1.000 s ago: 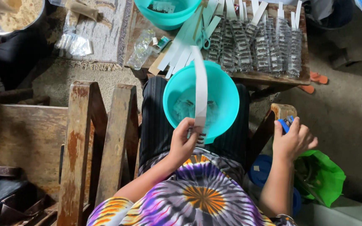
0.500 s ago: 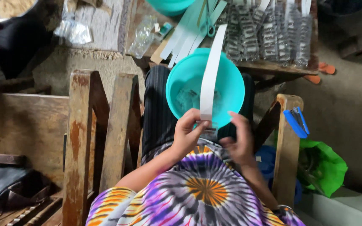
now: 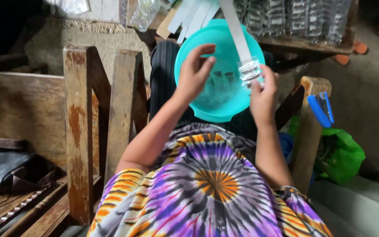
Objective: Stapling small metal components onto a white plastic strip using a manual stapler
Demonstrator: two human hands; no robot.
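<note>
Wood fills the nine o'clock side of the view: a worn wooden bench (image 3: 82, 127) with upright slats, and a dark bag (image 3: 5, 169) lying at about eight o'clock. Toward the centre, the left hand (image 3: 194, 72) hovers over a teal bowl (image 3: 189, 52) resting on the lap, its fingers loosely curled and part open, the thumb and forefinger drawn near each other but gripping nothing that can be seen. Just to its three o'clock the right hand (image 3: 263, 94) is closed in a pinch on a small clear packet (image 3: 250, 70), which sits at the lower end of a long white strip (image 3: 235, 33). That strip's long axis runs from the packet up toward eleven o'clock, passing over the bowl's rim to the other white strips (image 3: 189, 15) and the rows of filled clear packets (image 3: 294, 17) on the table (image 3: 303, 44) at twelve o'clock. So the packet lies at three o'clock from the left fingers, a short way apart and not touching them, while the right hand is plainly the nearer, already on it. Whether the packet is fastened to the strip cannot be told. Farther right, a blue stapler (image 3: 322, 109) rests on a wooden post (image 3: 305, 131), with a green bag (image 3: 341, 153) below it at four o'clock.
</note>
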